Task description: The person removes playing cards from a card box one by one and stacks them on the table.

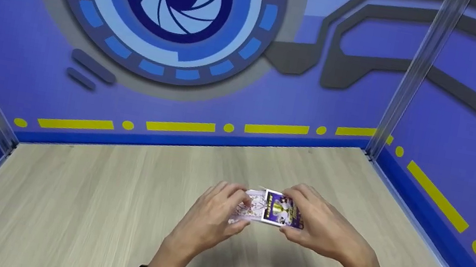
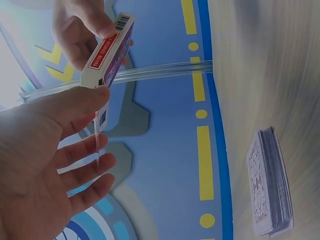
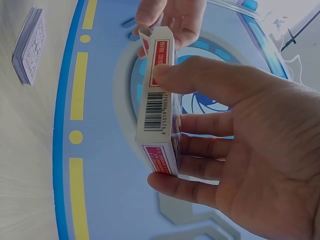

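Observation:
A small purple and white playing-card box [image 1: 283, 210] is held between the two hands above the table. My right hand [image 1: 325, 222] grips its right end, thumb on the narrow side with the barcode and fingers opposite. At the other end, which has a flap [image 3: 145, 42] standing out, my left hand [image 1: 214, 215] pinches the box with the thumb at its edge. A thin edge-on piece [image 2: 98, 145] reaches from that end toward the left fingers; card or flap, I cannot tell. Below, a deck of cards [image 2: 265, 185] with red-and-white patterned backs lies stacked on the table.
The wood-grain tabletop [image 1: 83, 204] spreads around the hands. Blue and purple printed panels [image 1: 331, 106] stand along its back and sides, joined by clear corner posts [image 1: 416, 81].

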`<control>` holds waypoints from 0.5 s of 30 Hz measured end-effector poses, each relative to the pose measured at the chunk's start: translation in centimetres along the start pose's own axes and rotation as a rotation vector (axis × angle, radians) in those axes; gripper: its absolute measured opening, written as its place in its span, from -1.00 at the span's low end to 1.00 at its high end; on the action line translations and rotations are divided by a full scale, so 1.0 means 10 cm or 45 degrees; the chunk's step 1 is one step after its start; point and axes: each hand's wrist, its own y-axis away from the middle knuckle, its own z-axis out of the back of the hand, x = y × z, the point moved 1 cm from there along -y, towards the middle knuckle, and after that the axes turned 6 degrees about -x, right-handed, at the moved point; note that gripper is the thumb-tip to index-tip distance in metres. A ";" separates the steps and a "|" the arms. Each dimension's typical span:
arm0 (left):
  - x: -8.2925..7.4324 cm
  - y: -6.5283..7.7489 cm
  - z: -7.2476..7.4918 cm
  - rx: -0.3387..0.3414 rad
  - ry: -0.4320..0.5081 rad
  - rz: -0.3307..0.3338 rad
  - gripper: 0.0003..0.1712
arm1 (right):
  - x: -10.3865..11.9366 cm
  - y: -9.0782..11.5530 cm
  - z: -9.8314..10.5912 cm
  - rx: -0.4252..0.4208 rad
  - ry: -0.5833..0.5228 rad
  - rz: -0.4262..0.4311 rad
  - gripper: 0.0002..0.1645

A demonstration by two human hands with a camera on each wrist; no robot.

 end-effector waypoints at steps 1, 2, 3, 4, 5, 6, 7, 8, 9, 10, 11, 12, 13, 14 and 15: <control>0.01 0.00 0.01 -0.002 0.007 0.000 -0.58 | 0.00 0.00 0.00 -0.002 0.001 -0.002 -0.27; 0.02 -0.01 0.03 -0.001 0.014 0.003 -0.59 | 0.00 0.00 0.00 -0.002 0.001 -0.005 -0.28; 0.03 -0.01 0.05 0.002 0.024 0.012 -0.59 | -0.01 0.00 0.01 -0.005 -0.001 -0.004 -0.28; 0.04 0.00 0.07 0.006 0.033 0.023 -0.59 | -0.01 0.00 0.01 -0.009 -0.006 -0.005 -0.28; 0.06 0.00 0.10 0.012 0.042 0.036 -0.60 | -0.02 0.00 0.01 -0.012 -0.011 -0.007 -0.29; 0.07 0.00 0.12 0.019 0.053 0.052 -0.61 | -0.02 0.00 0.02 -0.015 -0.014 -0.010 -0.28; 0.09 0.00 0.14 0.026 0.064 0.070 -0.62 | -0.03 0.01 0.03 -0.016 -0.017 -0.016 -0.28; 0.11 0.01 0.16 0.032 0.071 0.086 -0.63 | -0.04 0.01 0.03 -0.017 -0.025 -0.023 -0.28; 0.13 0.01 0.18 0.033 0.079 0.100 -0.64 | -0.04 0.01 0.04 -0.021 -0.031 -0.031 -0.28; 0.15 0.01 0.21 0.033 0.088 0.115 -0.65 | -0.05 0.01 0.04 -0.025 -0.032 -0.039 -0.28; 0.17 0.02 0.22 0.032 0.097 0.131 -0.67 | -0.05 0.01 0.05 -0.028 -0.034 -0.045 -0.28; 0.19 0.02 0.24 0.029 0.107 0.146 -0.68 | -0.06 0.01 0.05 -0.033 -0.033 -0.052 -0.28; 0.21 0.02 0.26 0.023 0.115 0.158 -0.69 | -0.07 0.01 0.06 -0.040 -0.033 -0.058 -0.28; 0.23 0.03 0.28 0.015 0.122 0.169 -0.70 | -0.07 0.01 0.06 -0.046 -0.031 -0.063 -0.28; 0.25 0.03 0.29 0.005 0.128 0.177 -0.71 | -0.08 0.01 0.06 -0.055 -0.027 -0.067 -0.28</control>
